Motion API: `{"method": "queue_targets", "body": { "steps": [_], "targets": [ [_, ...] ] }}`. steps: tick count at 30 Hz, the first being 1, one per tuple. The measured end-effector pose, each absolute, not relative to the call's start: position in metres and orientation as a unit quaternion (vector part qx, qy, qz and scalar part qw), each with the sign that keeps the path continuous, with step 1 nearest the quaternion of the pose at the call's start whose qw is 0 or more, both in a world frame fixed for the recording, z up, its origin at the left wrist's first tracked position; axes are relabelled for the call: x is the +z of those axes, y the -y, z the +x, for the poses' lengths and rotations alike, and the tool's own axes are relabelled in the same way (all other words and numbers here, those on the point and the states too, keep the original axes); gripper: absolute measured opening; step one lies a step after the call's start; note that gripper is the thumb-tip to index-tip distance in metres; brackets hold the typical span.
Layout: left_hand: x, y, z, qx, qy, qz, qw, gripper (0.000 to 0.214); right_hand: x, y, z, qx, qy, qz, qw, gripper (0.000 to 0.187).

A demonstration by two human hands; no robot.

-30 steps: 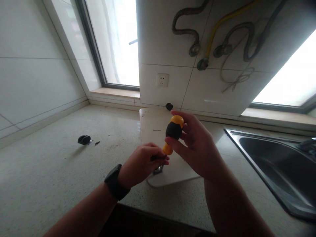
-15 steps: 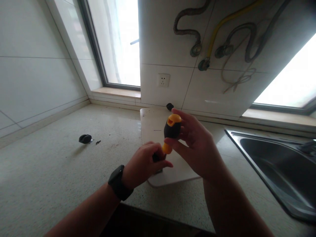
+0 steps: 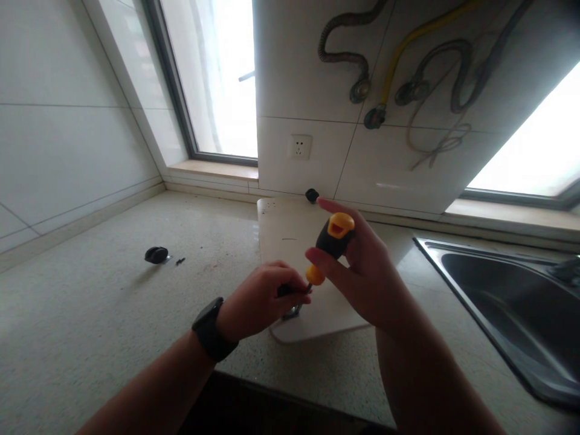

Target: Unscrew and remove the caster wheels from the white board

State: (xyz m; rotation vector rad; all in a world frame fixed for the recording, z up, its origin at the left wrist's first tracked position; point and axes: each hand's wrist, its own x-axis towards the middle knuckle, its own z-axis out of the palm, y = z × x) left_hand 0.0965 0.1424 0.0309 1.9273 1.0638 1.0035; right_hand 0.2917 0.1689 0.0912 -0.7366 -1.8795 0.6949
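My right hand [image 3: 362,266] grips a short screwdriver [image 3: 335,238] with an orange and black handle, tilted so its shaft points down and left. The shaft's tip ends at the fingertips of my left hand [image 3: 263,296], which is closed round a black caster wheel [image 3: 284,290]. Most of that caster is hidden by the fingers; its metal plate [image 3: 292,313] shows below them, at the near left corner of a white board [image 3: 326,314]. Whether a screw sits at the tip, I cannot make out.
Another black caster [image 3: 156,255] lies on the speckled counter [image 3: 90,326] at left, with small dark screws [image 3: 180,261] beside it. A further caster [image 3: 312,194] stands at the board's far end. A steel sink [image 3: 512,314] is at right, and a socket [image 3: 300,147] is on the wall.
The screwdriver's handle has tipped to the right, and its shaft now shows. My left hand has shifted slightly left, with thumb and finger closer together at the tip.
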Motion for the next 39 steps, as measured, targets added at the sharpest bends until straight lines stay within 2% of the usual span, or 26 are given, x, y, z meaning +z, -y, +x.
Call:
{"method": "queue_targets", "body": {
  "steps": [4,7,9,13,17,21,27,34,39],
  "targets": [
    [0.028,-0.141,0.097,0.409,-0.430,0.740,0.318,0.015,0.092,-0.170,0.290,0.325,0.738,-0.291,0.514,0.064],
    [0.027,-0.141,0.099,0.422,-0.442,0.733,0.299,0.022,0.092,-0.168,0.288,0.363,0.725,-0.265,0.523,0.056],
    [0.026,-0.141,0.100,0.430,-0.448,0.724,0.300,0.027,0.092,-0.166,0.287,0.353,0.737,-0.260,0.514,0.053],
    [0.024,-0.140,0.102,0.424,-0.462,0.718,0.303,0.031,0.093,-0.165,0.287,0.293,0.753,-0.276,0.520,0.059],
    [0.030,-0.139,0.099,0.388,-0.443,0.748,0.306,0.029,0.095,-0.167,0.287,0.309,0.737,-0.277,0.533,0.057],
    [0.039,-0.140,0.095,0.351,-0.394,0.790,0.312,0.012,0.094,-0.166,0.286,0.340,0.721,-0.253,0.549,0.062],
    [0.036,-0.143,0.098,0.376,-0.387,0.778,0.321,0.004,0.092,-0.164,0.287,0.371,0.730,-0.225,0.528,0.063],
    [0.022,-0.143,0.102,0.416,-0.415,0.755,0.293,0.014,0.092,-0.171,0.287,0.248,0.757,-0.299,0.525,0.062],
    [0.017,-0.143,0.103,0.420,-0.432,0.743,0.291,0.021,0.093,-0.171,0.286,0.286,0.739,-0.284,0.539,0.069]
  ]
}}
